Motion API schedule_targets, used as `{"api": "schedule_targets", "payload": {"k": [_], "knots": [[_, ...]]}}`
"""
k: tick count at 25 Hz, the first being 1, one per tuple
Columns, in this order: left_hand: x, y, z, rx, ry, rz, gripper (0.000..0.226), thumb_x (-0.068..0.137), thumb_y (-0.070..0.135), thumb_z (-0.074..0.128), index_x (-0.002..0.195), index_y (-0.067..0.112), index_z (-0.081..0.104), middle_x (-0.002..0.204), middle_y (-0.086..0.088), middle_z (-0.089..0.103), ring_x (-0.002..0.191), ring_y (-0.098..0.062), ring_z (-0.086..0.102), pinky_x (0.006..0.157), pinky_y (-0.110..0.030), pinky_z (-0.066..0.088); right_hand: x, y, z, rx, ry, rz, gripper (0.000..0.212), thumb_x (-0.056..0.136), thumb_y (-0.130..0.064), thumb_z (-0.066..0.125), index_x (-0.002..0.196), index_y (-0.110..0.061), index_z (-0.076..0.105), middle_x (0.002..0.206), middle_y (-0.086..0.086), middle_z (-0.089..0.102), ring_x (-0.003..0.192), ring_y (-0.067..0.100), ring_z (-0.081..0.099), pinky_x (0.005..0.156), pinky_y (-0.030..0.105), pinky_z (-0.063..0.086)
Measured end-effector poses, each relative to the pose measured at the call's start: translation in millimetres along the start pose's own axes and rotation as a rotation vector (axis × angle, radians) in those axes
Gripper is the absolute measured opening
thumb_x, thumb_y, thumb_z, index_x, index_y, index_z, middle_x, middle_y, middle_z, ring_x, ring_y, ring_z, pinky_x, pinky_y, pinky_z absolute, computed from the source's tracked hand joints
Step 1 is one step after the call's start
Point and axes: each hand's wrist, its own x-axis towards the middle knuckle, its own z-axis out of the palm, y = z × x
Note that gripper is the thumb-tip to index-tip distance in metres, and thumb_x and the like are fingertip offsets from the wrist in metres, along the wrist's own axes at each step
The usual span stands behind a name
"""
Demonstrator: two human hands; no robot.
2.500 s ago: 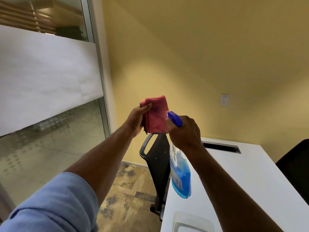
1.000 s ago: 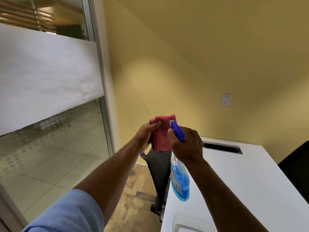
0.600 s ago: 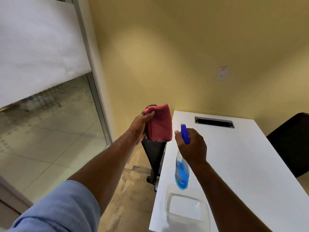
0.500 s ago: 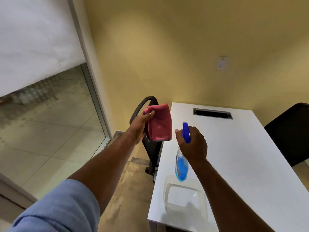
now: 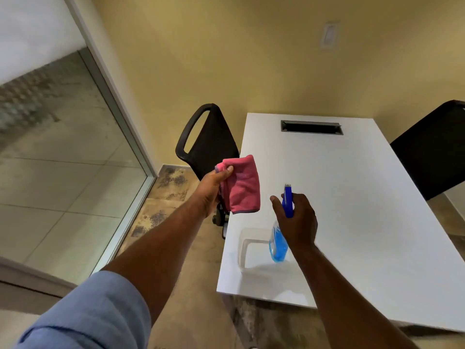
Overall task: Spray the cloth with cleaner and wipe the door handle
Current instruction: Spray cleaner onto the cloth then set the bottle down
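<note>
My left hand pinches a folded pink cloth by its upper corner and holds it up over the left edge of the white table. My right hand grips a spray bottle with a blue trigger head and blue liquid, held just above the table, to the right of the cloth and a little below it. The nozzle points away from me. No door handle is in view.
A clear plastic tub sits on the table's near left part, under the bottle. A black chair stands left of the table, another black chair at the right. A glass partition with a metal frame runs along the left.
The view has tilted down toward the table. Both hands have lowered, and the bottle has drawn apart from the cloth and now hangs over the tub.
</note>
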Motion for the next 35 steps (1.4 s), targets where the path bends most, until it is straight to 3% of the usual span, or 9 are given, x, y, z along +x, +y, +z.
{"api": "schedule_targets", "payload": {"k": [4, 9, 14, 18, 21, 25, 27, 30, 35], "knots": [[6, -20, 3, 0.022, -0.018, -0.048, 0.02, 0.099, 0.034, 0.067, 0.111, 0.019, 0.071, 0.092, 0.006, 0.082, 0.093, -0.019, 0.075, 0.081, -0.035, 0.055, -21, 34, 2, -0.011, 0.0, 0.063, 0.041, 0.086, -0.051, 0.078, 0.091, -0.014, 0.06, 0.08, -0.003, 0.058, 0.065, 0.022, 0.057, 0.062, 0.04, 0.054], [10, -38, 5, 0.03, -0.027, -0.089, 0.016, 0.099, 0.032, 0.066, 0.108, 0.02, 0.07, 0.088, 0.008, 0.081, 0.077, -0.011, 0.079, 0.068, -0.027, 0.059, -41, 63, 2, 0.003, -0.02, 0.08, 0.045, 0.082, -0.054, 0.079, 0.094, -0.015, 0.059, 0.085, -0.006, 0.057, 0.065, 0.021, 0.056, 0.06, 0.034, 0.05], [10, -42, 7, 0.04, -0.035, -0.089, 0.019, 0.098, 0.033, 0.067, 0.111, 0.019, 0.071, 0.092, 0.006, 0.082, 0.084, -0.014, 0.078, 0.07, -0.027, 0.058, -60, 84, 0, 0.024, -0.036, 0.096, 0.053, 0.077, -0.063, 0.073, 0.099, -0.016, 0.058, 0.087, -0.006, 0.058, 0.068, 0.019, 0.057, 0.061, 0.04, 0.055], [8, -37, 10, 0.051, -0.041, -0.068, 0.018, 0.098, 0.033, 0.067, 0.111, 0.02, 0.071, 0.093, 0.005, 0.082, 0.09, -0.018, 0.077, 0.076, -0.032, 0.056, -65, 86, -4, -0.036, -0.111, 0.116, 0.082, 0.069, -0.076, 0.069, 0.125, -0.018, 0.055, 0.117, -0.004, 0.057, 0.086, 0.023, 0.067, 0.068, 0.032, 0.055], [5, -34, 14, 0.038, -0.048, -0.057, 0.019, 0.099, 0.031, 0.067, 0.112, 0.018, 0.071, 0.095, 0.003, 0.081, 0.094, -0.02, 0.075, 0.078, -0.033, 0.056, -65, 87, -13, -0.092, -0.123, 0.064, 0.097, 0.069, -0.077, 0.071, 0.14, -0.015, 0.049, 0.131, 0.002, 0.053, 0.108, 0.027, 0.065, 0.085, 0.044, 0.056], [-3, -27, 20, 0.032, -0.072, -0.018, 0.019, 0.1, 0.031, 0.066, 0.112, 0.018, 0.071, 0.096, 0.003, 0.081, 0.09, -0.018, 0.077, 0.079, -0.032, 0.057, -59, 72, -26, -0.162, -0.015, -0.062, 0.08, 0.081, -0.066, 0.066, 0.14, -0.015, 0.052, 0.136, 0.004, 0.055, 0.124, 0.027, 0.056, 0.099, 0.047, 0.042], [-8, -21, 23, 0.028, -0.075, -0.002, 0.02, 0.099, 0.033, 0.066, 0.112, 0.019, 0.07, 0.096, 0.003, 0.081, 0.091, -0.019, 0.077, 0.078, -0.033, 0.057, -43, 49, -26, -0.086, 0.006, -0.13, 0.067, 0.085, -0.057, 0.067, 0.137, -0.015, 0.056, 0.133, 0.003, 0.058, 0.122, 0.025, 0.058, 0.101, 0.046, 0.041], [-18, -10, 29, 0.01, -0.057, 0.023, 0.023, 0.097, 0.035, 0.068, 0.114, 0.019, 0.07, 0.102, -0.001, 0.08, 0.1, -0.027, 0.073, 0.083, -0.038, 0.056, -16, 4, -24, 0.122, -0.026, -0.207, 0.054, 0.09, -0.047, 0.067, 0.135, -0.019, 0.056, 0.127, -0.004, 0.06, 0.11, 0.015, 0.062, 0.1, 0.038, 0.043], [-37, 22, 30, 0.001, -0.061, 0.099, 0.023, 0.097, 0.035, 0.067, 0.113, 0.018, 0.07, 0.101, -0.003, 0.079, 0.101, -0.03, 0.071, 0.091, -0.045, 0.055, 15, -59, -16, 0.378, -0.121, -0.179, 0.053, 0.096, -0.053, 0.057, 0.139, -0.024, 0.052, 0.131, -0.007, 0.064, 0.107, 0.003, 0.063, 0.089, 0.023, 0.054]]}}
